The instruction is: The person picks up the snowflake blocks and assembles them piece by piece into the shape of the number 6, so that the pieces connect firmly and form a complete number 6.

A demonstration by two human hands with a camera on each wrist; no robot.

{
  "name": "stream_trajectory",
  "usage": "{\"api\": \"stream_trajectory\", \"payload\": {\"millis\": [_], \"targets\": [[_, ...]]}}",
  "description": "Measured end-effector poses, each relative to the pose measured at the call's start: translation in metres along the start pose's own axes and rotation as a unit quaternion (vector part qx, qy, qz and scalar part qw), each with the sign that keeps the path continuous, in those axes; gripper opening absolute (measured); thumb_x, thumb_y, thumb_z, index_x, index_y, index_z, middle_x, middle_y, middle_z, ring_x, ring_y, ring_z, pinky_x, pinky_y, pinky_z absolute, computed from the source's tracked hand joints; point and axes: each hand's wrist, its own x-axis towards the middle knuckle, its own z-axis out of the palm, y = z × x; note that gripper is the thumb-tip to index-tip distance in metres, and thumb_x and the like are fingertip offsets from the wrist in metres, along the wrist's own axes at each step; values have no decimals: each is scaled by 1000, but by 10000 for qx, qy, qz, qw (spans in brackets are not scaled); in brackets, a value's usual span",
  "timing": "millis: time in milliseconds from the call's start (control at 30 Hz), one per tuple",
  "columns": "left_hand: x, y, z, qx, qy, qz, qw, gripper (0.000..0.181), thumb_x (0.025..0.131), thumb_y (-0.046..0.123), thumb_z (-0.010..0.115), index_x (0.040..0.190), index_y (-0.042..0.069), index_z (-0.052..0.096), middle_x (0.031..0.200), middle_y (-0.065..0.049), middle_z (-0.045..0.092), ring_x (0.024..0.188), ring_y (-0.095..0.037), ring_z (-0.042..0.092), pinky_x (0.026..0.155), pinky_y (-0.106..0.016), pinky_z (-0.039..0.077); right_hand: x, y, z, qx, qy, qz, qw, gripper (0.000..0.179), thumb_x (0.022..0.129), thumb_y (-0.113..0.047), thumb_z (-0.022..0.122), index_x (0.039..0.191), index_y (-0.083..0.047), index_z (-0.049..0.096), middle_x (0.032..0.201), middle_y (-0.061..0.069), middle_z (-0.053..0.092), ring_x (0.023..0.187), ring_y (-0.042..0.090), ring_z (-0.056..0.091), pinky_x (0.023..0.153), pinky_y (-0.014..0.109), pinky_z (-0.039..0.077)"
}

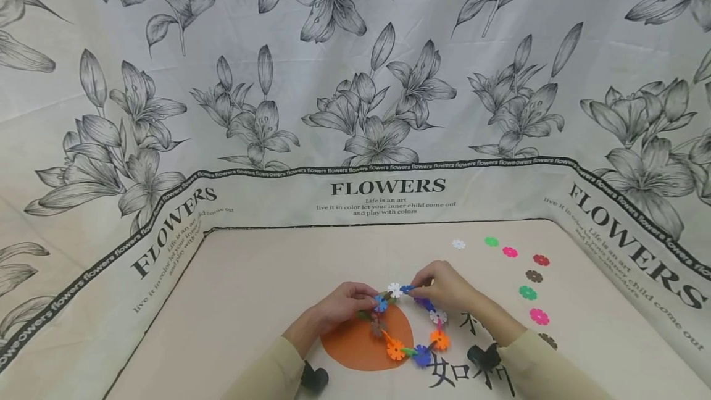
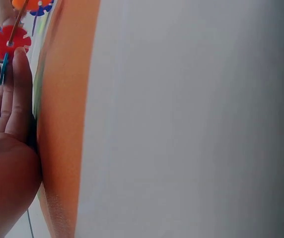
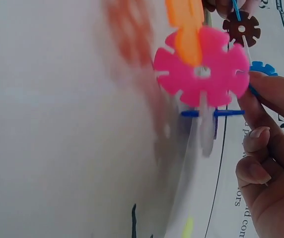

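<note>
Notched plastic flower discs of several colours are slotted together into a ring, with an orange disc [image 1: 395,350] at its near side. My left hand [image 1: 347,301] pinches the ring's left end between thumb and fingertips, at a blue disc [image 1: 380,304]; a red disc [image 2: 10,42] shows beside those fingertips in the left wrist view. On the far right of the ring, my right hand [image 1: 444,286] pinches another blue disc [image 3: 263,68] by its edge. A white disc [image 1: 394,289] sits between the two hands. Close to the right wrist camera hangs a pink disc [image 3: 201,67].
Loose discs lie in a curved row at the right, among them a red one [image 1: 541,260] and a pink one [image 1: 539,316]. An orange circle [image 1: 355,350] and black characters [image 1: 450,370] are printed on the mat. Flower-printed cloth [image 1: 389,202] rises behind and at both sides.
</note>
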Motion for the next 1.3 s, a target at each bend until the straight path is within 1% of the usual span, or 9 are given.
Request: {"api": "stream_trajectory", "payload": {"millis": [200,367,500,700,800,933,1000,1167,1300], "targets": [[0,0,-1,106,12,36,9999,23,104,22,62,117,7,74,107,-4,75,100,-18,63,101,-39,49,6,0,8,52,17,-290,9996,5,85,-14,83,81,-12,80,75,-9,71,67,5,54,60,22,47],[3,-3,0,282,170,189,9993,25,104,26,62,115,8,74,103,-3,73,98,-19,62,102,-40,50,11,-5,12,94,-61,-279,9995,5,85,-14,83,81,-13,81,77,-8,73,66,6,55,58,22,47],[5,-4,2,257,378,283,9986,20,102,22,65,109,6,75,97,-4,73,92,-19,63,95,-35,54,14,-9,14,205,-260,-303,9990,5,86,-11,82,82,-10,81,77,-7,73,64,5,56,57,22,48],[3,-3,4,160,530,142,9984,15,100,17,68,103,4,76,90,-4,73,84,-17,63,85,-29,55,19,-11,18,598,-679,-728,9932,6,87,-5,79,81,-5,80,77,3,74,65,6,56,60,21,49],[2,-3,3,133,514,55,9986,16,100,18,68,103,4,76,89,-4,74,84,-16,63,84,-28,54,20,-11,20,725,-721,-900,9907,6,87,-4,79,81,-4,79,77,6,74,64,6,56,60,21,49],[2,-3,3,155,532,86,9984,17,101,19,67,104,5,76,91,-4,74,86,-17,63,88,-30,54,20,-9,20,530,-627,-784,9935,4,88,-7,79,84,-8,80,79,3,74,67,6,58,61,23,52],[1,-3,3,214,529,147,9983,18,101,20,66,105,6,76,92,-4,73,88,-18,62,89,-31,54,18,-6,18,323,-547,-692,9956,1,89,-10,80,89,-10,80,85,-1,75,73,6,61,68,25,55],[1,-3,4,434,579,219,9971,16,101,21,66,104,7,75,91,-3,72,86,-17,61,85,-30,53,9,2,8,-71,-256,-431,9987,15,90,-16,80,103,-9,76,94,-5,72,84,9,62,79,29,55],[3,-3,6,671,726,178,9949,14,100,18,68,100,7,76,87,-2,73,81,-16,61,80,-28,54,0,8,2,-276,-132,-178,9994,26,88,-17,81,110,-5,74,96,0,70,87,16,61,76,29,53]]}}
